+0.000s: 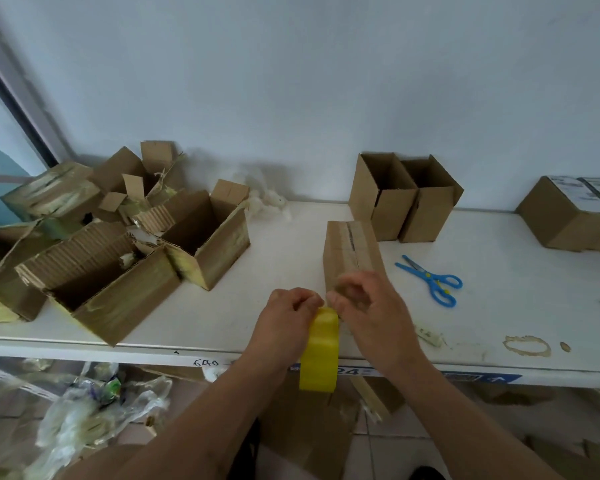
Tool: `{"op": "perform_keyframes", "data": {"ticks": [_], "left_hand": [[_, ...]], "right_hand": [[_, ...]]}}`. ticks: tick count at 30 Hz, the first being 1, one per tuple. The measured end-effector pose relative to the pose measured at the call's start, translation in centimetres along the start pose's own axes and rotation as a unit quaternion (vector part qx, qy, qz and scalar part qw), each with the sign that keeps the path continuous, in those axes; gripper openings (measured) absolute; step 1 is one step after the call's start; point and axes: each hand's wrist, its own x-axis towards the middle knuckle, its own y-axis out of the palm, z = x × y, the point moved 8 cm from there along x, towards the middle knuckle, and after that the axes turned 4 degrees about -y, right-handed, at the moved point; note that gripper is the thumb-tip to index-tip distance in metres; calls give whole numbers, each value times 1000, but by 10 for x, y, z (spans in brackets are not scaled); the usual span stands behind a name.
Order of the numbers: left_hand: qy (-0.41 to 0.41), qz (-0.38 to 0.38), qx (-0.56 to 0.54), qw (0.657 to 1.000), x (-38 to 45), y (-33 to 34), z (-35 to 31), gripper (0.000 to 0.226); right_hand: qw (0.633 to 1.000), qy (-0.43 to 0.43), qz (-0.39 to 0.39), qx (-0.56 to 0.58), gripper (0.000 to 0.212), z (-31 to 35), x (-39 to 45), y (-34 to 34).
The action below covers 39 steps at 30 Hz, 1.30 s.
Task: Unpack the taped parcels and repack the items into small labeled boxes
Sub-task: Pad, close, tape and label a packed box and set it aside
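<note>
A yellow tape dispenser (319, 351) is upright at the table's front edge, gripped by my left hand (284, 323). My right hand (364, 306) pinches at the dispenser's top, its fingers curled just in front of a closed small cardboard box (350, 247) with tape along its seam. Behind that box, two open small boxes (402, 199) stand side by side by the wall. A closed box with white labels (568, 209) sits at the far right.
Several torn, opened parcels (118, 244) with yellowish tape are heaped on the table's left half. Blue scissors (430, 278) lie right of the closed box. White stuffing (271, 202) lies by the wall. Plastic wrap and cardboard scraps (84, 410) litter the floor below.
</note>
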Motion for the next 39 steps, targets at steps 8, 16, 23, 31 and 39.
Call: {"op": "perform_keyframes", "data": {"ticks": [8,16,23,31,39], "left_hand": [[124,-43,-18,991,-5,2,-11,15],[138,-75,-46,986,-9,0,-7,16],[121,-68,-54,989,-11,3,-10,33],[213,-107,-7,971,-17,1,-15,17],[168,-91,20,981,-11,6,-12,9]], "right_hand": [[965,160,28,208,39,-25,-20,28],[965,171,10,199,20,-25,-20,28],[894,273,-4,356,17,-38,-26,40],[874,290,-4,390,20,-36,-29,38],[895,262,-1,362,20,-33,-29,30]]}}
